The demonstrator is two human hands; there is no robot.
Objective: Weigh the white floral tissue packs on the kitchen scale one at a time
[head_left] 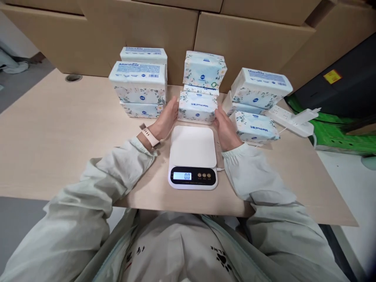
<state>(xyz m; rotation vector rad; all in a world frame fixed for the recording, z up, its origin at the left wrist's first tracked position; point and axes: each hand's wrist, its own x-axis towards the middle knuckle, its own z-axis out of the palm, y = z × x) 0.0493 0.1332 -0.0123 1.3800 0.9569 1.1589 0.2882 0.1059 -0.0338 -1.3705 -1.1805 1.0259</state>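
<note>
A floral tissue pack lies behind the scale, with one hand at each of its ends. My left hand, a pale-banded watch on its wrist, lies with its fingers together along the pack's left end. At the right end, my right hand has its fingers against the wrapper, partly curled behind it. Between my forearms stands a white digital scale with a bare plate; its lit display reads 0.0. Directly behind the held pack, another tissue pack sits on top of one that is mostly hidden.
Stacked tissue packs stand at the left, and more tissue packs at the right beside a white power strip. Cardboard boxes wall off the table's back. A cable runs from the scale's right side. The wooden table extends left.
</note>
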